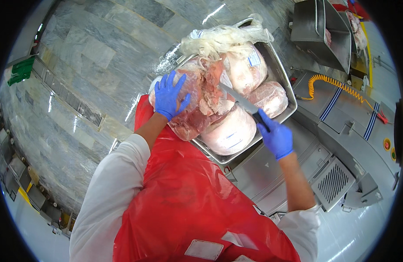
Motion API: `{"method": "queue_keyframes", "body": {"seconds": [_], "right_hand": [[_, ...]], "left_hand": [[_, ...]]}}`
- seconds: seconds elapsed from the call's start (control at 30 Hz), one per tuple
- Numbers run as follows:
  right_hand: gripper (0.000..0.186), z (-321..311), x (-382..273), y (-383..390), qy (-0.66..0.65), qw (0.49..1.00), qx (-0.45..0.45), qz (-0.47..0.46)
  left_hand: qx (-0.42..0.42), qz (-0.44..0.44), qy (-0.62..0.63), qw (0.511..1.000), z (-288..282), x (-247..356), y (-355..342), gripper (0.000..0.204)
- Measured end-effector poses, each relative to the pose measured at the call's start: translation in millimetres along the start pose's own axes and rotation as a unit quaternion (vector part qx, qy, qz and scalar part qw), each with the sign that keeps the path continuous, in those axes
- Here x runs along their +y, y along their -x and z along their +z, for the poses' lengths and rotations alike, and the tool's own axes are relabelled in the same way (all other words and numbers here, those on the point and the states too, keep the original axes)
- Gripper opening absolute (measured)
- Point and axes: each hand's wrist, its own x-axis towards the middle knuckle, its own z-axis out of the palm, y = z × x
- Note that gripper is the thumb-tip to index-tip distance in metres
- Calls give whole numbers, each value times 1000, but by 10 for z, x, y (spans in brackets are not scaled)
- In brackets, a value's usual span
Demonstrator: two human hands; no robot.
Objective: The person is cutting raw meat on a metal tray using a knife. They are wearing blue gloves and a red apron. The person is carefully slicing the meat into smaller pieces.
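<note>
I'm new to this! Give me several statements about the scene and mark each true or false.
1. The right hand holds a knife. True.
2. The left hand grips a second knife. False: it lies spread on a large piece of meat.
3. The apron is red. True.
4. The coiled hose is blue. False: it is yellow-orange.
5. Crumpled translucent wrapping lies at the metal tub's far end. True.

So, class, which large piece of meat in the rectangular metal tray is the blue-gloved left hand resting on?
The leftmost, dark red piece in the tray; the left hand lies on it, while no hand touches the paler, rounded pieces.
</note>
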Motion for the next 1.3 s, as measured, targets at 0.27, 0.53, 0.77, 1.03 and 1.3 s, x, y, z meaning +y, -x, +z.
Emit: {"method": "queue_keyframes", "body": {"seconds": [0.27, 0.53, 0.77, 1.03, 1.3], "right_hand": [[56, 971, 160, -448, -132, 991, -13, -7], [60, 2134, -1072, -540, -429, 875, 201, 100], [58, 2233, -1033, -582, -450, 856, 233, 107], [58, 2304, -1009, -566, -475, 841, 225, 129], [58, 2336, -1043, -590, -491, 826, 246, 129]], "left_hand": [[10, -5, 45, 999, 62, -73, 41, 78], [4, -3, 21, 1000, 0, -78, 35, 75], [37, 9, 55, 998, -54, 21, -155, 65], [-117, 214, 43, 969, 0, 175, -1370, 23], [-59, 197, 136, 969, 328, 99, -1585, 14]]}}
